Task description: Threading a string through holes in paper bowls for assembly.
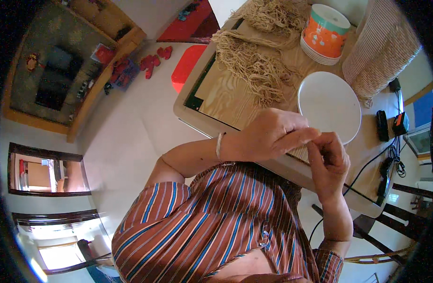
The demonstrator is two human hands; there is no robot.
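My left hand [276, 136] and my right hand [330, 161] meet fingertip to fingertip above the near edge of the table [226, 96]. Both are closed in a pinch, and whatever lies between the fingers is too small to make out. A white round lid or plate [329, 101] lies just beyond them. Loose tan twine [256, 63] spreads in a tangle over the table, with another twine heap [275, 16] farther back. Below my fingers a small strip of ribbed tan material [299, 153] shows, mostly covered by my hands.
An orange and teal paper tub [325, 35] stands at the back, beside cord-wound cylinders [384, 52]. Black devices [382, 126] and cables [395, 153] lie at the right. A red stool [188, 66] stands beyond the table, and a dark chair [405, 221] is at the right.
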